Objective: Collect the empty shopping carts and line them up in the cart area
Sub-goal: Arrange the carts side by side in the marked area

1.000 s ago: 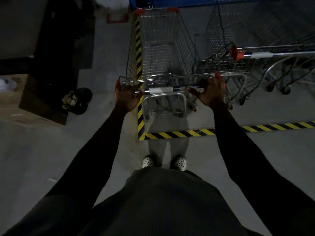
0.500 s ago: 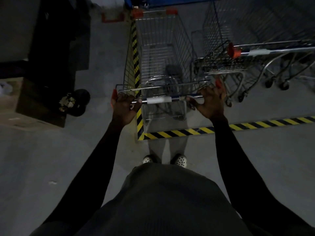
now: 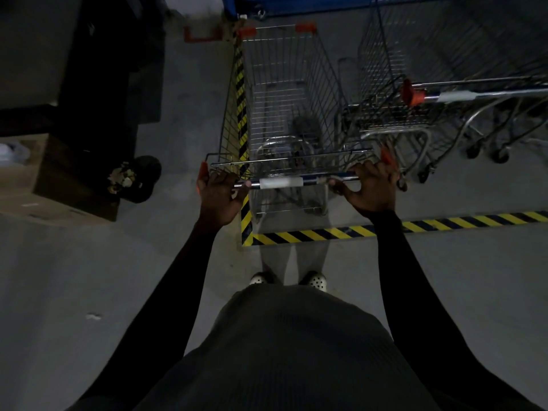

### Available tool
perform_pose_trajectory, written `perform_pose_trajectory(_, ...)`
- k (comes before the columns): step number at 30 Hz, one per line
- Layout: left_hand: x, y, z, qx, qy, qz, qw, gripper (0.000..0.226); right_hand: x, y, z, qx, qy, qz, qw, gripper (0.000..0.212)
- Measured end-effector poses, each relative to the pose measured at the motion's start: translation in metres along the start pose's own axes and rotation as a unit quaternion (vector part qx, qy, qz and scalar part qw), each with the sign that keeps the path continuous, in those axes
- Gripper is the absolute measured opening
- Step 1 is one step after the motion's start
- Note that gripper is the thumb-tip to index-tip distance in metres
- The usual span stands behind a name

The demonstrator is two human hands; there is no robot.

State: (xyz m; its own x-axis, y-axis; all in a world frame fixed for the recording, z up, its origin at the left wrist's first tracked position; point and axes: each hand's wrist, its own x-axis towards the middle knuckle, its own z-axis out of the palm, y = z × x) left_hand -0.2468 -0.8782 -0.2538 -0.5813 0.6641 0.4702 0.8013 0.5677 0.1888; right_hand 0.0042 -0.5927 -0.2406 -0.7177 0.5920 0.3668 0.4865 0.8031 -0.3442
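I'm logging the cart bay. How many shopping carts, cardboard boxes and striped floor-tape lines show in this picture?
Shopping carts: 2, the held cart and the parked cart
Cardboard box: 1
Striped tape lines: 2, side line and front line
Total: 5

Head camera looking steeply down over the person's own chest.

The single wide-angle view is facing forward and down from head height, sitting close to the body: the torso is filling the bottom edge and both sleeved arms are reaching away from the lens. The left hand and right hand are lying near mid-frame on the shopping cart handle. The floor and the striped tape line are spreading out beyond them, with the parked carts running off the right edge.
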Motion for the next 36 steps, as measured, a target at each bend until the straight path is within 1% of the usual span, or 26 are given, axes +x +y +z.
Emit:
perform_pose_trajectory(3, -0.001, 0.004, -0.001, -0.012, 0.005, -0.009, 1.000, 0.043, -0.001, -0.002, -0.003, -0.041, 0.033, -0.016, 0.998, 0.068)
perform_pose_trajectory(5, -0.003, 0.005, -0.003, -0.007, 0.008, -0.007, 1.000, 0.041, -0.003, -0.004, -0.003, -0.035, 0.032, -0.008, 0.999, 0.071)
perform_pose_trajectory(9, -0.007, 0.003, -0.003, -0.011, 0.004, -0.005, 1.000, 0.041, -0.006, -0.006, -0.004, -0.020, 0.045, -0.015, 0.999, 0.067)
perform_pose_trajectory(14, -0.014, 0.003, -0.006, -0.011, -0.001, -0.003, 1.000, 0.048, -0.017, -0.010, -0.007, -0.023, 0.069, -0.022, 0.997, 0.066)
perform_pose_trajectory(18, -0.018, 0.000, -0.008, -0.015, 0.007, 0.009, 1.000, 0.042, -0.024, -0.014, -0.010, -0.041, 0.093, -0.041, 0.994, 0.061)
perform_pose_trajectory(23, -0.019, -0.001, -0.010, -0.021, 0.011, 0.011, 1.000, 0.040, -0.028, -0.017, -0.011, -0.043, 0.088, -0.034, 0.995, 0.064)
perform_pose_trajectory(30, -0.017, -0.003, -0.009, -0.026, 0.001, 0.001, 1.000, 0.044, -0.025, -0.019, -0.011, -0.040, 0.072, -0.020, 0.996, 0.069)
perform_pose_trajectory(33, -0.014, -0.003, -0.008, -0.030, 0.009, 0.001, 1.000, 0.044, -0.025, -0.019, -0.010, -0.032, 0.093, -0.034, 0.995, 0.065)
perform_pose_trajectory(36, -0.013, -0.005, -0.008, -0.034, 0.004, -0.001, 0.999, 0.044, -0.024, -0.018, -0.011, -0.026, 0.083, -0.032, 0.996, 0.063)
